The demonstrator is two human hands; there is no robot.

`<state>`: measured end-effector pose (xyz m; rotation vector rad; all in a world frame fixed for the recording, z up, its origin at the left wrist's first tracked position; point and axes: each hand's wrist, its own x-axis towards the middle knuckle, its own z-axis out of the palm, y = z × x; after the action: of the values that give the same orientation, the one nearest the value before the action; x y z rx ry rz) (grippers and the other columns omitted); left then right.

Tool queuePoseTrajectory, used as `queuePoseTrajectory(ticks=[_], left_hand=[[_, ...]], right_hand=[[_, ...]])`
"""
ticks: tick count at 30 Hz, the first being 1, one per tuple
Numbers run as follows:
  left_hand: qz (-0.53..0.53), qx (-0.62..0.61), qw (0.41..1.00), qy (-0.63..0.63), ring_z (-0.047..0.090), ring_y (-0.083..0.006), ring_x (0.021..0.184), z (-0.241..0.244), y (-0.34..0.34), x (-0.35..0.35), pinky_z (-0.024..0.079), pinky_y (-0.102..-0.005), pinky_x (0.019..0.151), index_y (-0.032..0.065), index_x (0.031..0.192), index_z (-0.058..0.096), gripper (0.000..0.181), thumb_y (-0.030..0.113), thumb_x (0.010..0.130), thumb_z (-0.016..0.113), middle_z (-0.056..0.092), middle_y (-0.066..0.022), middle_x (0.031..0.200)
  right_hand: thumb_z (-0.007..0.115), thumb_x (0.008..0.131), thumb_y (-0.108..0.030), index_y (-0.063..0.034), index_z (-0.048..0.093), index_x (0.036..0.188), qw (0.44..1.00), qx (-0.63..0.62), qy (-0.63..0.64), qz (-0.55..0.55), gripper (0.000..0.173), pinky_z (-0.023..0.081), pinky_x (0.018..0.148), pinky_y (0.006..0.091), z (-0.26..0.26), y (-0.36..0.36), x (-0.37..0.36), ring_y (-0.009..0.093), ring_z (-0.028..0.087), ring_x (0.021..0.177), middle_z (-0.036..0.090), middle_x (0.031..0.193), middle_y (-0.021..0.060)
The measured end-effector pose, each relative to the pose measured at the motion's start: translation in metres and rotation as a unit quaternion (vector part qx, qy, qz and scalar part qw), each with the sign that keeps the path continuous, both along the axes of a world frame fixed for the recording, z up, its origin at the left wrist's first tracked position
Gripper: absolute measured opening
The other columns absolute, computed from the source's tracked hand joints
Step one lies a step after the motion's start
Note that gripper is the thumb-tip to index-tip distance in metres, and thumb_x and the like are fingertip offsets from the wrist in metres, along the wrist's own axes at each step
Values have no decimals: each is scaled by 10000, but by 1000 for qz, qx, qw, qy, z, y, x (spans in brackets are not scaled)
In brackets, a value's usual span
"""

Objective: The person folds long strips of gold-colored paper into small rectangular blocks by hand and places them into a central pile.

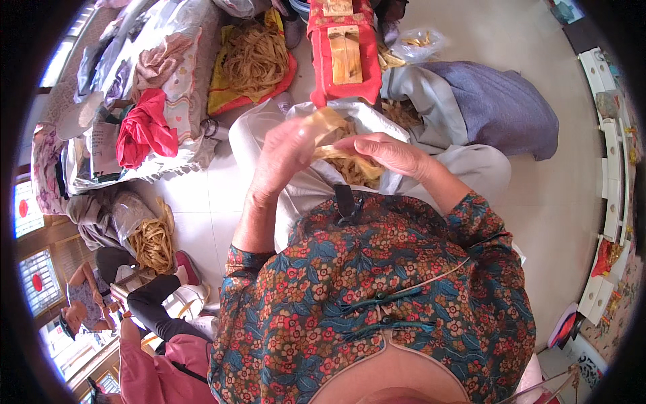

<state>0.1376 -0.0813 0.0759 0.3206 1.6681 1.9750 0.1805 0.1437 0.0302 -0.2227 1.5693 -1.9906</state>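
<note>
My left hand point(290, 149), blurred, grips a pale yellow, translucent strip point(328, 120) that loops up between my hands. Opposite it, my right hand point(391, 154) has its fingers bent over another part of yellow strip point(330, 151), and its thumb points inward. I cannot tell whether both parts belong to one piece. Directly below lies a heap of tan strips point(348, 174) in an open white bag point(376, 118) between my legs. Just beyond the bag stands a narrow bench under red cloth point(323, 65), with a notched wooden block point(345, 55) on top.
A yellow-and-red sack point(222, 91) bears coiled tan strips point(257, 60) at the far left. A grey-blue sack point(504, 108) lies right of the bench, near a clear plastic bag point(419, 44). More strips point(154, 242) and seated people point(166, 353) are at left.
</note>
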Motion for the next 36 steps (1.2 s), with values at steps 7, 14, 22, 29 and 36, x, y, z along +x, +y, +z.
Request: queuePoseTrajectory(ticks=[7, 14, 22, 29, 36], left_hand=[[-116, -113, 985, 66, 383, -27, 622, -38, 16, 13, 314, -186, 554, 16, 996, 656, 298, 290, 934, 555, 454, 89, 685], [-69, -176, 966, 178, 388, -40, 652, -82, 19, -6, 333, -198, 579, 37, 1143, 592, 342, 305, 932, 555, 419, 73, 707], [-68, -172, 962, 202, 540, -36, 756, -24, 48, 0, 457, -206, 676, 26, 1006, 613, 157, 91, 866, 640, 620, 26, 820], [29, -244, 956, 158, 530, -35, 720, -36, 42, -14, 446, -195, 646, 31, 899, 625, 71, 69, 848, 657, 617, 22, 767], [-94, 85, 940, -317, 630, -204, 879, -65, 41, -1, 511, -328, 788, -28, 1135, 541, 590, 497, 962, 336, 642, -121, 988]], right_hand=[[509, 932, -303, -61, 554, 940, 868, -451, -71, -193, 246, 481, 842, 410, 16, 0, -25, 194, 599, 787, 560, 751, 5], [523, 937, -238, -77, 523, 814, 900, -241, -10, -362, 202, 412, 518, 269, 31, 37, -19, 101, 452, 525, 441, 595, -31], [534, 876, -58, 23, 589, 935, 936, 291, 187, -59, 114, 475, 631, 288, 14, -19, -1, 129, 572, 667, 598, 692, 14], [604, 833, -108, 6, 630, 925, 915, 259, 265, -160, 149, 472, 639, 339, -12, -5, -12, 274, 594, 686, 621, 778, 125], [647, 740, 5, -53, 657, 966, 761, 298, 529, -227, 233, 506, 722, 339, 24, -6, -12, 258, 615, 837, 630, 923, 103]])
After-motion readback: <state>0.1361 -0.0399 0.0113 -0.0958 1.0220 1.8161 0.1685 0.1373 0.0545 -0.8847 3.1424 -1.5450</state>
